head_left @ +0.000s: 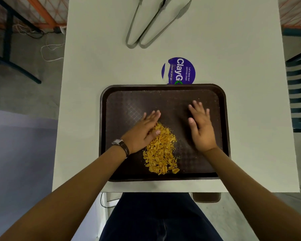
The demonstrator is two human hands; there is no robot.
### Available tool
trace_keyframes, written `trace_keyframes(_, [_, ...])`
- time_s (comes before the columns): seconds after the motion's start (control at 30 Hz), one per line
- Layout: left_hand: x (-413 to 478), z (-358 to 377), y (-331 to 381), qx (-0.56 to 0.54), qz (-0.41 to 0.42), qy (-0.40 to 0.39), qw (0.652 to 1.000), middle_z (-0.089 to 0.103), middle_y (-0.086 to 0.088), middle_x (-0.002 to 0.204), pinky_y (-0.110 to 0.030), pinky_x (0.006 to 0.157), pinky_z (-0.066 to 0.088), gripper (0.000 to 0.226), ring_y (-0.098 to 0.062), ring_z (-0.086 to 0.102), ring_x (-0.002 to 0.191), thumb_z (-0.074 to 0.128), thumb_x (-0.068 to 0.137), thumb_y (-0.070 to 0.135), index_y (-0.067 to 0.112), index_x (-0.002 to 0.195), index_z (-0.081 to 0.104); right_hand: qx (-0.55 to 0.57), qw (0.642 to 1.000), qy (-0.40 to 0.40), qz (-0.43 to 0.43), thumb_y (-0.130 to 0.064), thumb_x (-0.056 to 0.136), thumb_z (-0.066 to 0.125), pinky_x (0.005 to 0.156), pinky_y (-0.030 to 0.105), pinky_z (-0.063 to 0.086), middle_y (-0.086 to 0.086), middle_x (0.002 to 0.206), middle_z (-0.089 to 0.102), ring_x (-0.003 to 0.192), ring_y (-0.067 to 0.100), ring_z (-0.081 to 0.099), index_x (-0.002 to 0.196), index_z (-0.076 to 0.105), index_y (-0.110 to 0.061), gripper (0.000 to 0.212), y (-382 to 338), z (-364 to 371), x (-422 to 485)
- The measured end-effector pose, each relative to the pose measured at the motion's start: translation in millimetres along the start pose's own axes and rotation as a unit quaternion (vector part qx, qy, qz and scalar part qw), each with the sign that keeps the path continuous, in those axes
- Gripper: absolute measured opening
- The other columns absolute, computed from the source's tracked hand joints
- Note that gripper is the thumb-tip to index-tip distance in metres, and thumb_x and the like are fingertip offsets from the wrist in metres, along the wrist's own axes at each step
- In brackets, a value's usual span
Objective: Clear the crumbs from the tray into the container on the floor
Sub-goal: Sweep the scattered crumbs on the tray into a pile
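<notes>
Left hand (142, 131) flat against crumbs (161, 150), right hand (201, 126) flat on tray (222, 119), neither grip holding anything

both bare forearms reach forward, left hand (142, 130) angled inward with straight fingers, a watch (121, 145) on its wrist; right hand (201, 126) flat, fingers spread.

Round purple sticker (178, 71) on table (94, 66): "ClayGo"; "Clean as you go"; "Let's keep our pantries clean"
</notes>
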State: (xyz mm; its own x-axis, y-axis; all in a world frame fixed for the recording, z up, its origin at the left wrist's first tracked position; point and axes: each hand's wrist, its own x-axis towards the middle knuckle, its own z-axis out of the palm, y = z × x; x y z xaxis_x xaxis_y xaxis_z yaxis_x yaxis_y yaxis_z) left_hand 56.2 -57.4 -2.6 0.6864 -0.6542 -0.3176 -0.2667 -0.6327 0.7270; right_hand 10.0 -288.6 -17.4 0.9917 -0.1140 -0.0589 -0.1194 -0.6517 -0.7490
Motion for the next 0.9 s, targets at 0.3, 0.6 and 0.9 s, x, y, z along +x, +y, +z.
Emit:
trace_keyframes(0.3, [-49.7,9.4,-20.9,-0.037,-0.177,0.229,0.957,0.0,0.0,0.157,-0.016,0.112,-0.016,0.072,-0.01,-0.007,0.144,0.018,0.089,0.058,0.019,0.146,-0.003,-0.131,0.988,-0.035,0.078,-0.061,0.092,0.015,0.115,0.043,-0.018,0.008,0.159,-0.001,0.147,0.019,-0.01,0.151,0.011,-0.013,0.076,-3.9,20.5,-51.5])
trace_keyframes(0.6, [-29.8,26.8,-8.9,0.001,-0.132,0.14,0.981,-0.01,0.003,0.153,-0.031,0.116,-0.013,0.075,-0.01,-0.015,0.142,0.016,0.087,0.058,0.017,0.146,-0.006,0.041,0.995,-0.085,0.036,-0.063,0.091,0.022,0.118,0.032,-0.013,0.0,0.159,-0.001,0.147,0.012,-0.008,0.148,0.0,-0.019,0.076,-60.9,79.2,-59.8])
trace_keyframes(0.9, [-52.7,17.8,13.1,-0.136,-0.126,0.113,0.976,-0.005,0.018,0.148,-0.038,0.11,0.006,0.075,-0.013,-0.012,0.137,0.038,0.089,0.054,0.031,0.146,-0.002,-0.094,0.971,-0.212,-0.062,-0.07,0.082,0.04,0.119,0.032,-0.011,0.0,0.16,-0.001,0.147,0.011,-0.008,0.151,0.004,-0.015,0.096,-12.5,-15.5,-54.0])
